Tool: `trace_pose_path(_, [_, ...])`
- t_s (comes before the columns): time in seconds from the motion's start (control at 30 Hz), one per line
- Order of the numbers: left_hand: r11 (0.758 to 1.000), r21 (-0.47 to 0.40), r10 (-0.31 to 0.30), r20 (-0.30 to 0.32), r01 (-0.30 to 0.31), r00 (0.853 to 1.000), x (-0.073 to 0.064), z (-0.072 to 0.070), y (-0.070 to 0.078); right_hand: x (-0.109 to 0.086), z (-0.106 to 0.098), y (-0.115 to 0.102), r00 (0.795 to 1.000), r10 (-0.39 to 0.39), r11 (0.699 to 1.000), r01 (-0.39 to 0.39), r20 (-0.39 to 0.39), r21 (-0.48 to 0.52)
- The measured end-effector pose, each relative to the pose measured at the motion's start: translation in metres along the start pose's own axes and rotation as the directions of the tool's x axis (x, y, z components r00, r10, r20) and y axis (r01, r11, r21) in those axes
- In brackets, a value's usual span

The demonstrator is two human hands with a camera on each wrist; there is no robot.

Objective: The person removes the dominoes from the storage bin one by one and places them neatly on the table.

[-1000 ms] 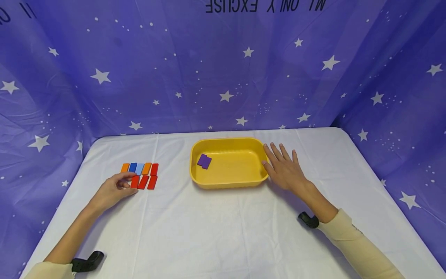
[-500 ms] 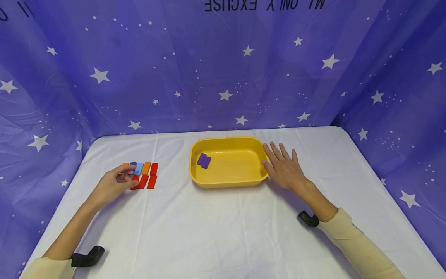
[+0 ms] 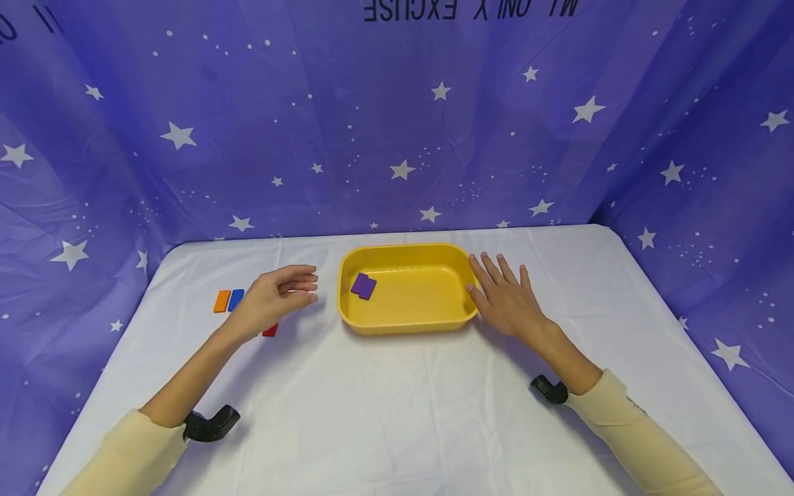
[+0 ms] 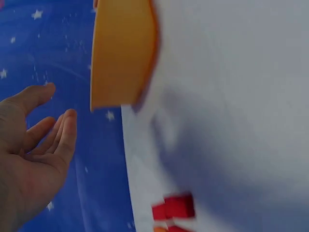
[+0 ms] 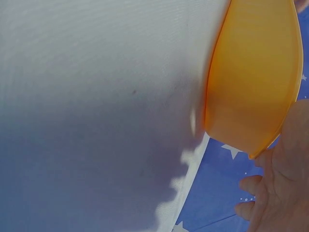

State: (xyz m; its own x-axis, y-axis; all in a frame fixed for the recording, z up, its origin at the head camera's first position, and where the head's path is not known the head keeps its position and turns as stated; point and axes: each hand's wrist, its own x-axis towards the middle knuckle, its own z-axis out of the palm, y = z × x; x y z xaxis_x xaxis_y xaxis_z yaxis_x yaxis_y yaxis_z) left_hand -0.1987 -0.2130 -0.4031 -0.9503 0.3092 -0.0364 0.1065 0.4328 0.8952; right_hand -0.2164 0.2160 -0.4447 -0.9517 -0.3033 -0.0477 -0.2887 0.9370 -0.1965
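My left hand (image 3: 269, 301) hovers over the white table between a group of small coloured tiles and a yellow tub (image 3: 422, 293). Nothing shows between its loosely bent fingers and thumb in the left wrist view. Beyond that hand lie an orange tile (image 3: 222, 301) and a blue tile (image 3: 236, 300); a red tile (image 3: 270, 331) peeks out under the wrist, and the hand hides others. Two overlapping purple tiles (image 3: 363, 286) rest at the left inside the tub. My right hand (image 3: 510, 303), fingers spread, touches the tub's right rim.
A white cloth (image 3: 384, 406) covers the table. Behind it and along both sides hangs a purple curtain (image 3: 347, 138) with white stars. Each wrist carries a black device, one on the left (image 3: 213, 424) and one on the right (image 3: 549, 390).
My left hand has left the tiles and moved right, towards the tub, with its forearm following. My right hand and the tub stay where they were.
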Motion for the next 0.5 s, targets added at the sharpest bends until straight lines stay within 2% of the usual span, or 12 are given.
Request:
trace_pose_path(0.2, [0.998,0.02,0.062,0.069,-0.064,0.996,0.028,0.037,0.02,0.0,0.0,0.0,1.0,0.005,1.0,-0.005,0.004,0.0])
trace_pose_path(0.37, [0.984,0.129,0.106,0.124,-0.122,0.987,0.05,0.061,0.022,0.0,0.0,0.0,1.0,0.001,1.0,-0.001,-0.002,0.004])
trace_pose_path(0.5, [0.962,0.247,0.082,0.155,-0.119,0.984,0.064,0.069,0.025,-0.001,0.0,0.0,1.0,-0.007,1.0,0.007,-0.018,-0.001])
